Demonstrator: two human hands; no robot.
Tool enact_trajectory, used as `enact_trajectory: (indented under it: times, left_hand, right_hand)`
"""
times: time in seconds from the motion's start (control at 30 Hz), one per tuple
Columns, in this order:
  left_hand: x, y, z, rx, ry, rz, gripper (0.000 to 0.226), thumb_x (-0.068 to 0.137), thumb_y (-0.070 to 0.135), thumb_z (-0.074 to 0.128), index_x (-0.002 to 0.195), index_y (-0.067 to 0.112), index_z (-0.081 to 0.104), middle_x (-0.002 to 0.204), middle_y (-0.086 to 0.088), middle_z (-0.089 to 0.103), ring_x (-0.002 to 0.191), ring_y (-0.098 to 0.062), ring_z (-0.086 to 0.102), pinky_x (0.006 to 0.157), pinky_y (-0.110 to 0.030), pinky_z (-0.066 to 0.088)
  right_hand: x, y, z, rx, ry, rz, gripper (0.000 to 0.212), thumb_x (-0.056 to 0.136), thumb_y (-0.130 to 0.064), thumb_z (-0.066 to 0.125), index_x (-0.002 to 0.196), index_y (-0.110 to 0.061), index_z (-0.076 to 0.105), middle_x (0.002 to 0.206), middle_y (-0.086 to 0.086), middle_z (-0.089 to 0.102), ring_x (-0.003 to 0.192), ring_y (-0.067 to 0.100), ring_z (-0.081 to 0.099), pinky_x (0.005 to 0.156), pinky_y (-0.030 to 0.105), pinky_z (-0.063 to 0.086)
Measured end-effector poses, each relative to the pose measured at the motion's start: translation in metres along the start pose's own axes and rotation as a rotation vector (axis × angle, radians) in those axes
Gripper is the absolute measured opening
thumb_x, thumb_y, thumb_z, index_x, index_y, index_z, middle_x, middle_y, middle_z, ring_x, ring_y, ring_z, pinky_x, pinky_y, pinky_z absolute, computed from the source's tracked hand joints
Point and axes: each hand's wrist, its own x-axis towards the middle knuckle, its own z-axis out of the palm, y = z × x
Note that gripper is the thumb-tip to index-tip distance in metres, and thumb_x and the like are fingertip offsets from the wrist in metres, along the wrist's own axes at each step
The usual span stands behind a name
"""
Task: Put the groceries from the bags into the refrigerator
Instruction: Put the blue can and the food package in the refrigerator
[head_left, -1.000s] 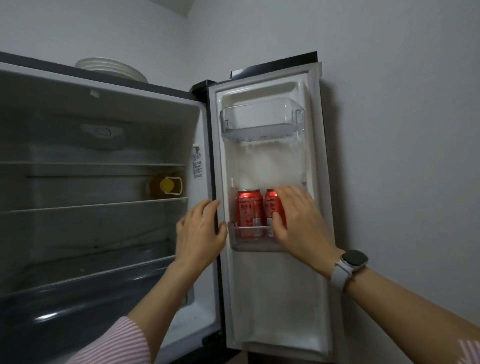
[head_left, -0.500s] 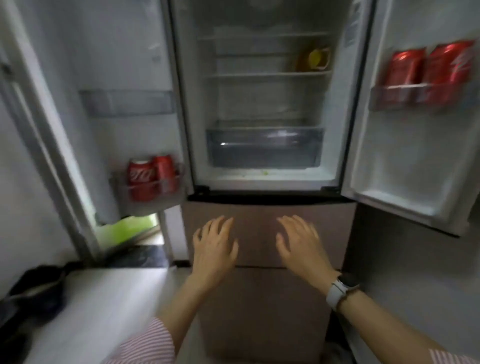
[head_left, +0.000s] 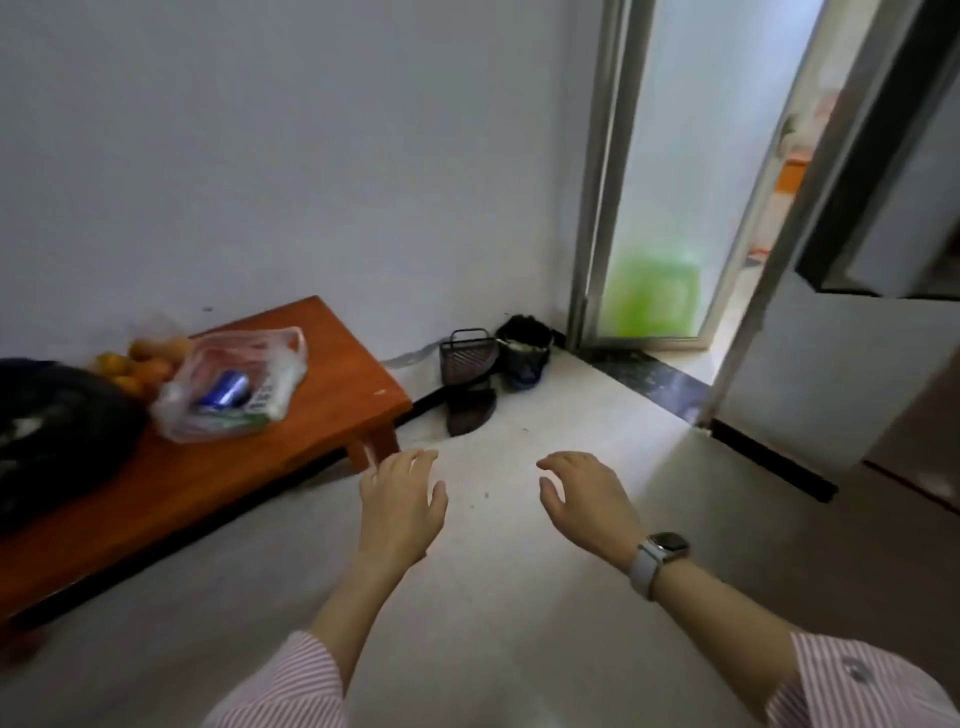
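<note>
Hands (head_left: 496, 501) above floor (head_left: 519, 597), near table (head_left: 332, 384)

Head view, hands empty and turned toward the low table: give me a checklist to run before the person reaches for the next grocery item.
1. Left hand free: ok, fingers relaxed, holding nothing.
2. Right hand free: ok, open, holding nothing.
3. Clear plastic bag in sight on the low orange wooden table: ok.
4. Blue metal can reachable: ok, it lies on its side inside the clear bag; whether the bag's mouth is open, cannot tell.
5. Pile of oranges behind the bag: ok, visible; their number cannot be told.
6. Black bag at the table's left: contents cannot be told.
</note>
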Motion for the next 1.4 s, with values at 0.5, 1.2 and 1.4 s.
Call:
enact_trajectory:
  times: [0.5, 1.2, 1.4]
  left_hand:
    - [0.068, -0.339, -0.046, 0.090, 0.050, -0.505, 0.039, 0.092, 0.026, 0.050, 0.129, 0.015, 0.050, 0.138, -0.005, 0.045, 0.132, -0.021, 0.035, 0.106, -0.039, 0.030]
    - [0.291, -0.536, 0.074, 0.011, -0.420, -0.624, 0.093, 0.072, 0.064, 0.060, 0.142, 0.014, 0.024, 0.134, -0.009, 0.050, 0.121, -0.024, 0.047, 0.102, -0.039, 0.030]
    - [0.283, -0.550, 0.065, -0.187, -0.257, -0.515, 0.078, 0.063, 0.052, 0.073, 0.127, 0.018, 0.044, 0.111, -0.003, 0.064, 0.099, -0.024, 0.060, 0.087, -0.032, 0.041]
  right_hand:
    - [0.246, -0.248, 0.219, 0.157, -0.318, -0.327, 0.032, 0.092, -0.021, 0.044, 0.121, -0.013, 0.055, 0.116, 0.007, 0.058, 0.109, 0.025, 0.052, 0.089, 0.033, 0.043]
    - [0.525, -0.292, 0.392, -0.440, -0.953, -0.885, 0.073, 0.087, -0.049, 0.050, 0.146, -0.025, 0.015, 0.156, -0.002, 0.010, 0.143, 0.016, -0.002, 0.111, 0.041, -0.010]
    - [0.533, -0.298, 0.396, -0.675, -0.912, -1.111, 0.072, 0.084, -0.039, 0.059, 0.144, -0.021, 0.023, 0.151, 0.010, 0.021, 0.141, 0.028, 0.012, 0.114, 0.055, 0.002]
